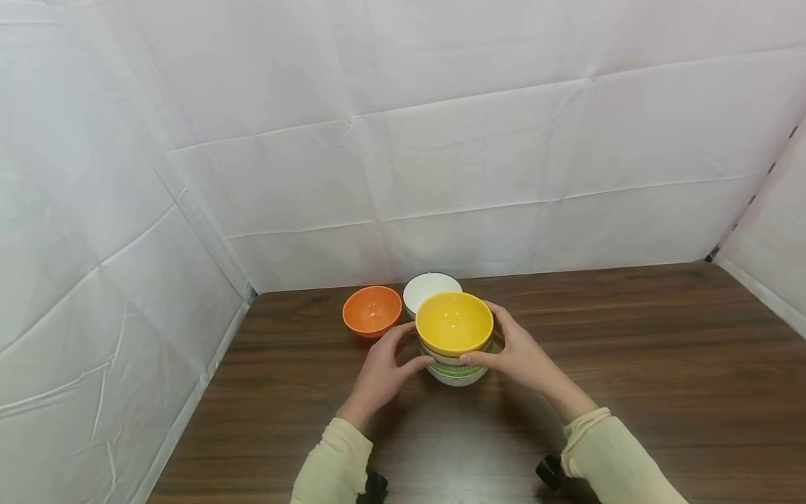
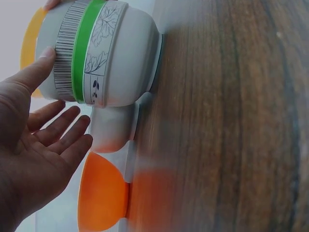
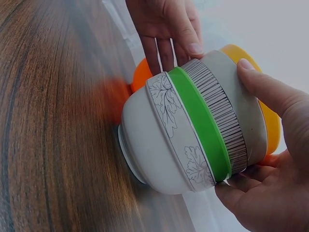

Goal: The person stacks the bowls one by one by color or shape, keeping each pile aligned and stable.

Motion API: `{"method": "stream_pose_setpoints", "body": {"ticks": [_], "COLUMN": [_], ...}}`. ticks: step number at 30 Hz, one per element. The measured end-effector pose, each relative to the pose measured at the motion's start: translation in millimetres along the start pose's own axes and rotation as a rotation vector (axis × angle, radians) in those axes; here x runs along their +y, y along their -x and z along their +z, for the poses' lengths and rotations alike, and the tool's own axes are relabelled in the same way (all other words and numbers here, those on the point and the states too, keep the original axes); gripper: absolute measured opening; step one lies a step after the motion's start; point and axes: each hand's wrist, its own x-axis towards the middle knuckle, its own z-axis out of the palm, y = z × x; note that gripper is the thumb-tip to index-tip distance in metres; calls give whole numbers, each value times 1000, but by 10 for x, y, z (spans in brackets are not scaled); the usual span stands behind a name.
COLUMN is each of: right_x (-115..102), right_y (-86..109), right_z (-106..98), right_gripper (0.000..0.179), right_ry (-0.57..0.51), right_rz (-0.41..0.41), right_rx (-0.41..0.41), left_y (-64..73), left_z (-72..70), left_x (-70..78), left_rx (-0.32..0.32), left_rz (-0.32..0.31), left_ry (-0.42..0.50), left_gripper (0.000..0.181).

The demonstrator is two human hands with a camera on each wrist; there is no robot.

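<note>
A stack of nested bowls stands on the table, with a yellow bowl (image 1: pixel 455 322) on top. Below it come a plain grey band, a black-striped bowl (image 3: pixel 219 113), a green band (image 2: pixel 80 48) and a white bowl with leaf drawings (image 3: pixel 159 140) at the bottom. My left hand (image 1: pixel 382 373) is at the stack's left side, its thumb touching the striped part and its other fingers loosely extended beside it. From the right, my right hand (image 1: pixel 519 353) holds the upper stack, thumb on the grey part and fingers curled round the far side.
Behind the stack is a white bowl with a dark rim (image 1: pixel 428 285). An orange bowl (image 1: pixel 372 311) sits to its left. The brown wooden table (image 1: pixel 630 364) meets white sheeting (image 1: pixel 466 161) at its back and sides.
</note>
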Motion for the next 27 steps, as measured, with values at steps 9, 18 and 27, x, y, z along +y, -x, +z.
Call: {"method": "stream_pose_setpoints", "body": {"ticks": [9, 18, 27], "right_x": [-17, -4, -2], "right_y": [2, -3, -5], "right_z": [-5, -7, -1], "right_gripper": [99, 99, 100], "right_ry": [-7, -9, -8], "right_rz": [18, 11, 21], "right_rx": [-2, -7, -7], "left_y": [1, -7, -35], "left_z": [-27, -47, -75], "left_x": [5, 2, -5], "left_rx": [10, 36, 65], "left_rz": [-16, -4, 7], "left_ry": [-2, -1, -25], "left_gripper": [58, 48, 50]}}
